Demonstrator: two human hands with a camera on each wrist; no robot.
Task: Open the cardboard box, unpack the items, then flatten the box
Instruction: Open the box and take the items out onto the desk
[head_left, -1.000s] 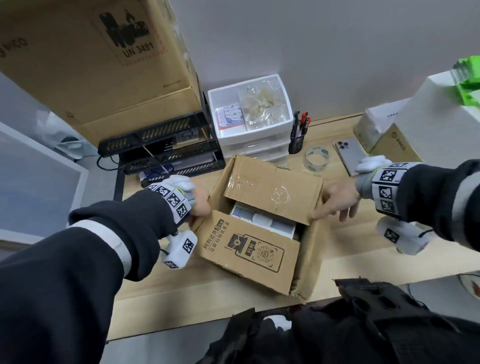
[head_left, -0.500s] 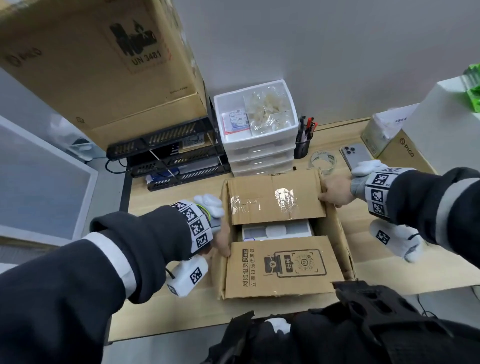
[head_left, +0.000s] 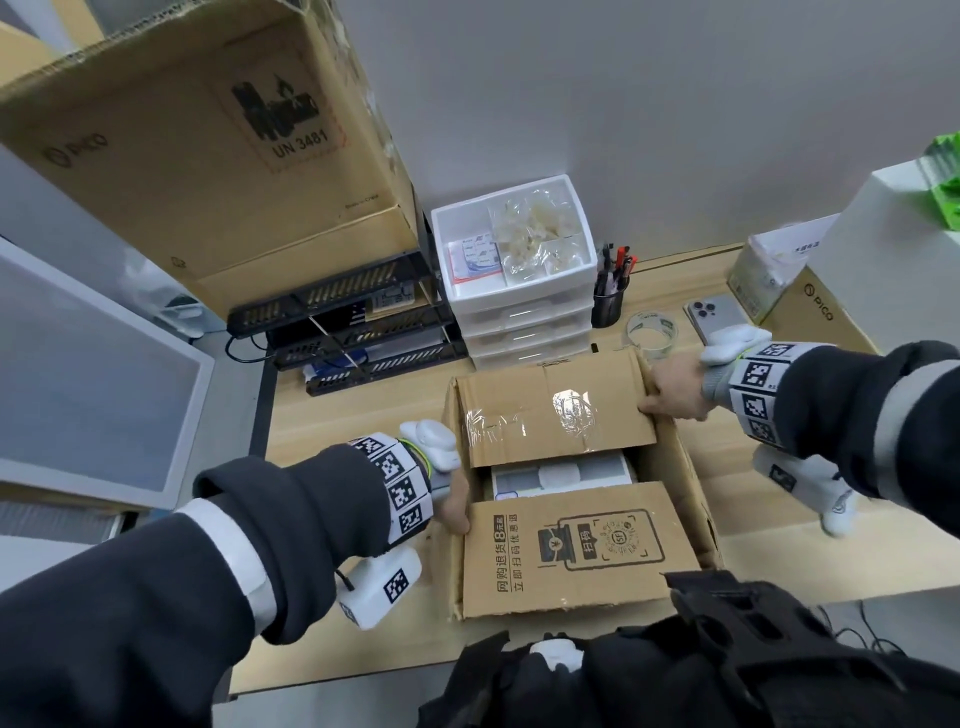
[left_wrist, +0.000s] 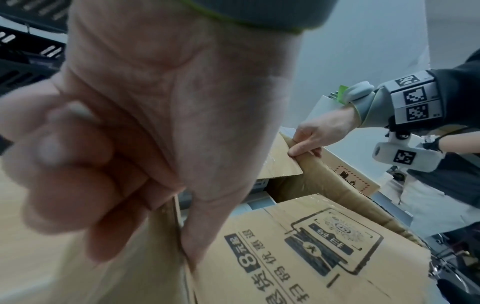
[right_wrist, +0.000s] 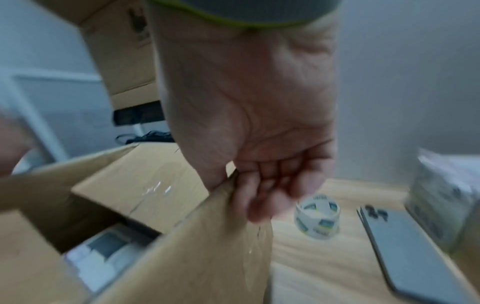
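Observation:
A brown cardboard box stands on the wooden desk, square to me. Its two top flaps are partly open: the far flap carries shiny tape, the near flap black print. White packaged items show through the gap between them. My left hand grips the box's left wall, thumb over the edge and fingers curled outside. My right hand grips the far right corner, its thumb on the far flap and its fingers outside the wall.
Behind the box stand a white drawer unit, a black wire rack under a large carton, and a pen cup. A tape roll, a phone and more boxes lie at the right.
The box has turned from a diagonal to square with me and come nearer. Both hands moved with it, the left to the left wall, the right to the far right corner.

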